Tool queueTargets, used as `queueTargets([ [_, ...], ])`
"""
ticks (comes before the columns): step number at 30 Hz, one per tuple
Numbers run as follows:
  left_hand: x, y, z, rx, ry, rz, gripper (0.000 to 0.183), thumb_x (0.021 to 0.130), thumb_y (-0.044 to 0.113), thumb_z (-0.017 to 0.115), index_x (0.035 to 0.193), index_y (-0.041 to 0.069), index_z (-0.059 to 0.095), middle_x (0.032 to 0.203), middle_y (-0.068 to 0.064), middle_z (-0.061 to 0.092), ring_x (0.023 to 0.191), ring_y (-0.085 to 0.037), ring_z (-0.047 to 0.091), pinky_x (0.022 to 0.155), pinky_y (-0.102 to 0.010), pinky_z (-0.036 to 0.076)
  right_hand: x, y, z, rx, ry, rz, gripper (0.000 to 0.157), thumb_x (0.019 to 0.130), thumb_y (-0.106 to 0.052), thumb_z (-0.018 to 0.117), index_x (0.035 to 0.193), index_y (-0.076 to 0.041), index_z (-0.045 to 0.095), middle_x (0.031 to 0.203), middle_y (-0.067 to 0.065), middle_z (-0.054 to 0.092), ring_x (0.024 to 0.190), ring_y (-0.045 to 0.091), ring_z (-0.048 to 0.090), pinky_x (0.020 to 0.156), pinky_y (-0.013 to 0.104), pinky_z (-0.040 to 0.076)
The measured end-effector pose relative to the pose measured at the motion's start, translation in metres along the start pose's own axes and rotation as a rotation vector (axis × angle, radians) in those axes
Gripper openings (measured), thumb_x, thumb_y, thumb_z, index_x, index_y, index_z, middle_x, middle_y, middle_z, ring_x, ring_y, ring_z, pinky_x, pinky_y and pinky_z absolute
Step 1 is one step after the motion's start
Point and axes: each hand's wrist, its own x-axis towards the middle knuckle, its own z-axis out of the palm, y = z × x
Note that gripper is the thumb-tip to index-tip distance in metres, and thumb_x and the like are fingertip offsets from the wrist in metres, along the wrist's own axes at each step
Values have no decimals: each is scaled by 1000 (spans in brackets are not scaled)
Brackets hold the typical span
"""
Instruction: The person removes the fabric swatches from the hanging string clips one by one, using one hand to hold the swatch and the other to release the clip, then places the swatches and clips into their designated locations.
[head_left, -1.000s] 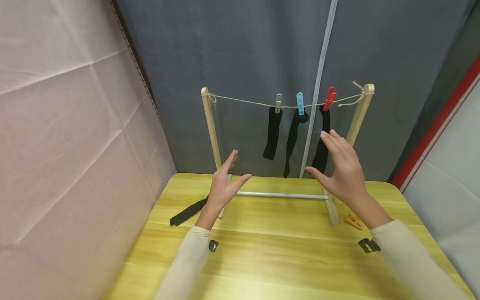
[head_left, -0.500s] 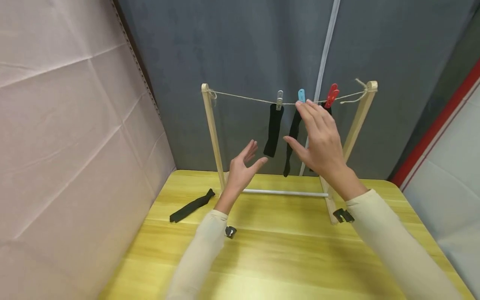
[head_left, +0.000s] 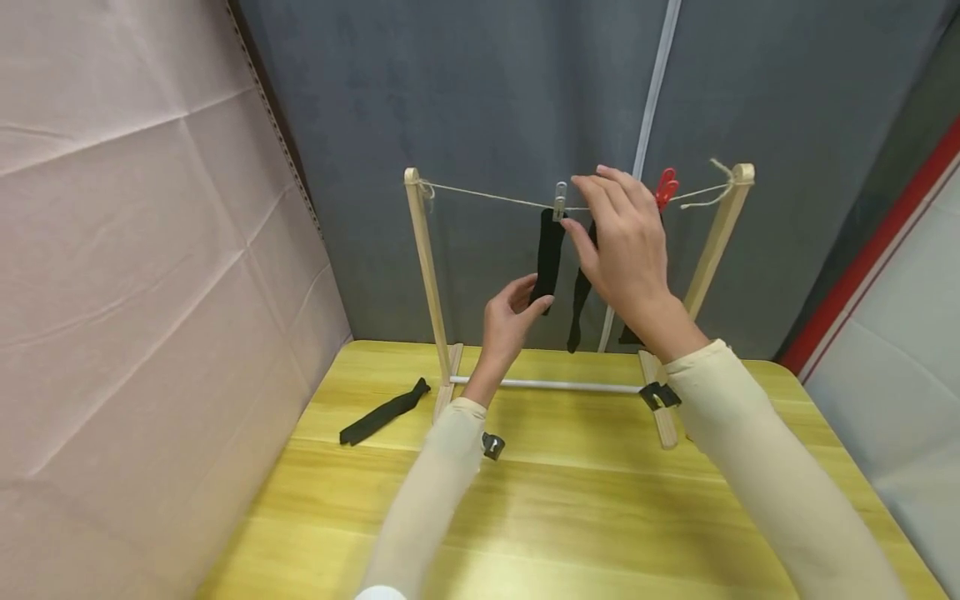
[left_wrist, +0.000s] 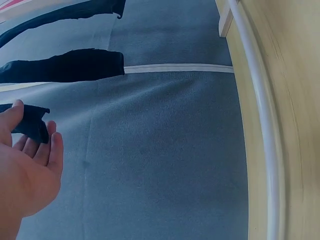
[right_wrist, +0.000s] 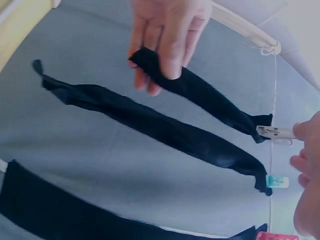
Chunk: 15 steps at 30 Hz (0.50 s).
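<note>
A black sock (head_left: 551, 254) hangs from the string under a grey clothespin (head_left: 560, 202). My left hand (head_left: 502, 335) holds its lower end, thumb in front and fingers behind. My right hand (head_left: 628, 250) is raised beside that clothespin, thumb and fingers apart; in the right wrist view a fingertip is right at the outer end of the pin. A second black sock (right_wrist: 165, 132) hangs from a blue clothespin (right_wrist: 278, 181), which my right hand hides in the head view. To the right, a third sock (right_wrist: 60, 207) hangs under a red clothespin (head_left: 666, 188).
The string runs between two wooden posts (head_left: 426, 275), joined low down by a white rod (head_left: 570, 385). Another black sock (head_left: 384, 412) lies on the wooden table (head_left: 570, 500) at left. A grey curtain (head_left: 487, 83) stands behind the rack.
My left hand has moved right and up and taken hold of the leftmost hanging sock's lower end. My right hand has moved left and up from the third sock to the grey clothespin.
</note>
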Motion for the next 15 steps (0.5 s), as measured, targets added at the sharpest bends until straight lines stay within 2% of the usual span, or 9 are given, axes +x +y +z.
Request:
queueTargets([
  [3,2,-1,5,-21,26,7,40,97,33,79,134,19,73,127,-4,77,116,-18,75,101,-36,61,9,-1,0,-31,-50,24,49,103,-25,71,146,-5,61,141,18,68,145,34,52,128,48,34],
  [8,4,-3,11,-31,50,38,28,97,33,78,121,17,80,114,-5,81,104,-18,78,92,-35,63,22,-1,-4,-81,-200,71,54,104,-31,68,150,-6,57,143,19,66,142,37,52,122,54,37],
  [11,3,-5,13,-18,57,58,23,98,34,78,113,17,82,108,-5,82,98,-16,78,88,-36,63,28,-1,-7,-68,-269,112,50,105,-32,68,148,-7,59,140,17,67,140,37,52,119,55,38],
  [15,4,-7,12,7,79,64,22,99,34,77,109,14,83,104,-4,83,95,-13,77,87,-37,63,35,-3,-5,-45,-314,147,45,106,-34,66,143,-8,63,135,15,70,136,36,53,117,55,36],
])
